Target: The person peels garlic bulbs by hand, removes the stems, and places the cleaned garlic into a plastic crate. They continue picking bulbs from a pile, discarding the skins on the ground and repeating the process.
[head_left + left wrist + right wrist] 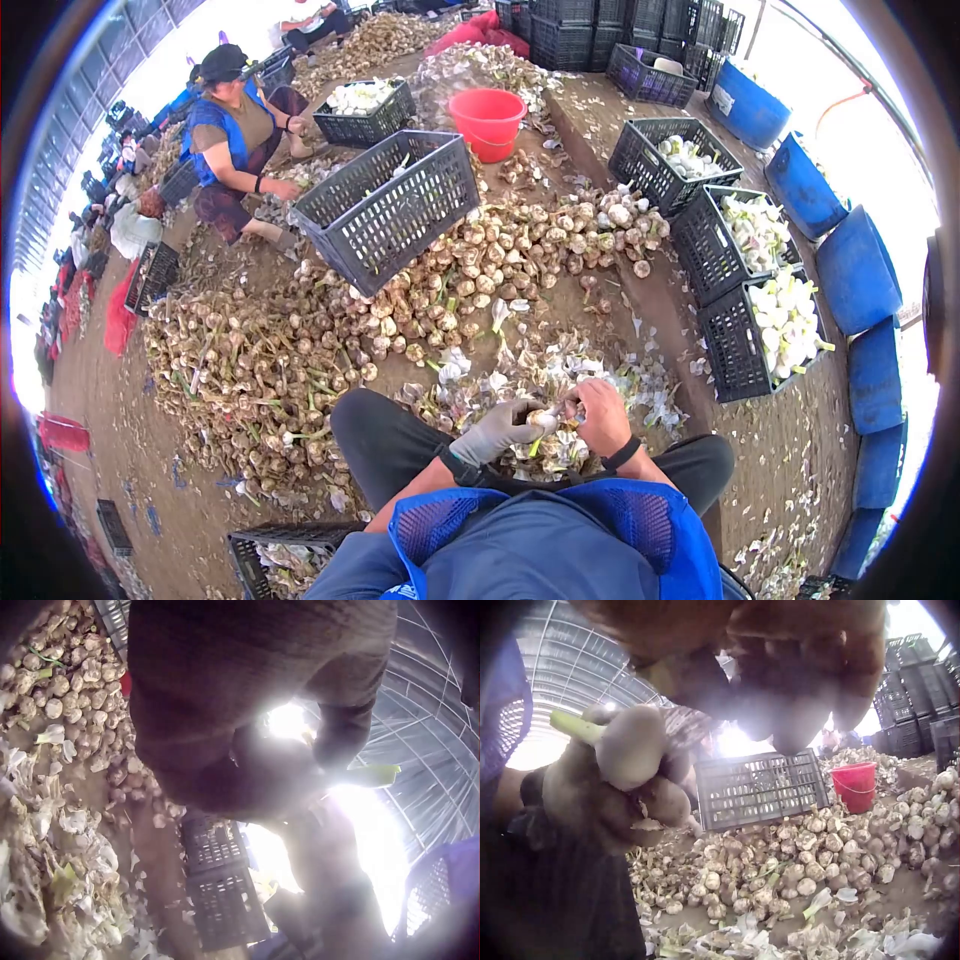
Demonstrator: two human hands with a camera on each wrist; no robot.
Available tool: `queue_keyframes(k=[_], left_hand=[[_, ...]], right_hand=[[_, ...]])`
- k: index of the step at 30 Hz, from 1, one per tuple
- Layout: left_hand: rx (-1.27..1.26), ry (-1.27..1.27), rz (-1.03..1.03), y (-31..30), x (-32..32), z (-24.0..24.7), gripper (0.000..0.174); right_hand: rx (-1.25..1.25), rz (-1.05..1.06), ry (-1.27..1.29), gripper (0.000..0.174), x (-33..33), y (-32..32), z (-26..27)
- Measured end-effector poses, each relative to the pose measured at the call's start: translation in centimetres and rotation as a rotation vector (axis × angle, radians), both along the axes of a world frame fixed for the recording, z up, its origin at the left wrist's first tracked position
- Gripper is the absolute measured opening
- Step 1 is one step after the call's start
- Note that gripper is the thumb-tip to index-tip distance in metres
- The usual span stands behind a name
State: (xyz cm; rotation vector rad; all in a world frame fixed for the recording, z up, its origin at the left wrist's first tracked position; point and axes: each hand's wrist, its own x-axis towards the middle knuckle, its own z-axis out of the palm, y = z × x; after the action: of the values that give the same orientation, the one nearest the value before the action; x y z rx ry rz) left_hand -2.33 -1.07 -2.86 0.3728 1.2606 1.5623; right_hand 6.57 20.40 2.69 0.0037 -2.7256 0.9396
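My left hand (497,432), in a grey glove, grips a garlic bulb (632,746) over my lap. The bulb is pale and smooth, and its short green stem (574,726) points away to the left in the right wrist view. My bare right hand (604,418) is right beside the bulb, fingers curled. Its thumb and fingers pinch a strip of purplish garlic skin (686,726) at the bulb's side. Backlight hides much of both hands in the left wrist view. Loose peelings (480,395) lie on the ground below and in front of the hands.
Unpeeled garlic (250,370) is heaped ahead and to the left. A black crate (400,215) and red bucket (488,125) stand beyond it. Crates of white garlic (785,320) line the right, beside blue barrels (860,270). Another person (235,140) sits at far left.
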Motion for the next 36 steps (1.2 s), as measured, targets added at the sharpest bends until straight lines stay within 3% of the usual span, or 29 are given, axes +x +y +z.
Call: queue_keyframes(k=[5, 8, 10, 13, 17, 19, 20, 22, 23, 24, 26, 28, 32, 34, 36], left_hand=[[-0.139, 0.131, 0.002, -0.1, -0.3, 2.8, 0.056], [-0.107, 0.168, 0.041, -0.2, -0.2, 0.3, 0.057], [-0.125, 0.381, 0.001, -0.3, -0.5, 1.9, 0.06], [-0.024, 0.072, 0.028, -0.3, -0.2, 2.2, 0.065], [0.008, -0.02, 0.026, -0.2, -0.5, 2.3, 0.064], [0.011, 0.003, 0.046, -0.1, -0.5, 2.1, 0.066], [0.016, 0.034, 0.067, 0.0, -0.4, 2.2, 0.067], [-0.02, 0.039, 0.105, 0.0, -0.2, 2.1, 0.066], [-0.08, 0.132, 0.108, 0.2, -0.4, 2.0, 0.065], [-0.137, 0.227, 0.113, 0.5, -0.6, 1.8, 0.063], [-0.117, 0.259, 0.145, 0.5, -0.2, 1.3, 0.055], [-0.154, 0.327, 0.219, 1.1, -0.5, 1.2, 0.047], [-0.121, 0.127, 0.279, 2.0, 0.2, 0.9, 0.035], [-0.161, 0.108, 0.35, 2.1, 0.4, -2.3, 0.032], [-0.129, 0.051, 0.339, 2.7, 0.3, -0.3, 0.029]], right_hand=[[0.011, -0.004, -0.011, 0.016, 0.0, 0.7, 0.2], [0.071, -0.072, 0.094, 0.015, 0.1, 0.3, -0.3], [0.044, -0.104, 0.074, 0.015, 0.1, 0.2, 0.9], [-0.022, -0.119, 0.118, 0.014, -0.1, 1.4, 0.3], [-0.165, -0.258, 0.118, 0.017, 0.2, 1.7, 0.6], [-0.314, -0.494, 0.013, 0.026, 0.3, 2.1, 0.1], [-0.314, -0.492, 0.008, 0.026, 0.5, 2.4, -0.5], [0.212, -0.376, -0.103, 0.037, 1.1, 3.0, -1.7], [0.19, -0.274, -0.121, 0.05, 1.3, 2.9, -1.5], [0.192, -0.27, -0.123, 0.05, 1.3, 2.6, -1.2], [-0.112, 0.042, -0.141, 0.059, 1.2, 1.1, -0.9], [-0.172, 0.146, -0.141, 0.063, 0.5, -0.8, -0.8], [-0.23, 0.046, -0.225, 0.063, 0.6, -2.0, -1.4], [-0.256, 0.019, -0.163, 0.063, 0.9, -1.8, -2.2], [-0.266, 0.012, -0.234, 0.065, 0.9, -1.4, -2.6]])
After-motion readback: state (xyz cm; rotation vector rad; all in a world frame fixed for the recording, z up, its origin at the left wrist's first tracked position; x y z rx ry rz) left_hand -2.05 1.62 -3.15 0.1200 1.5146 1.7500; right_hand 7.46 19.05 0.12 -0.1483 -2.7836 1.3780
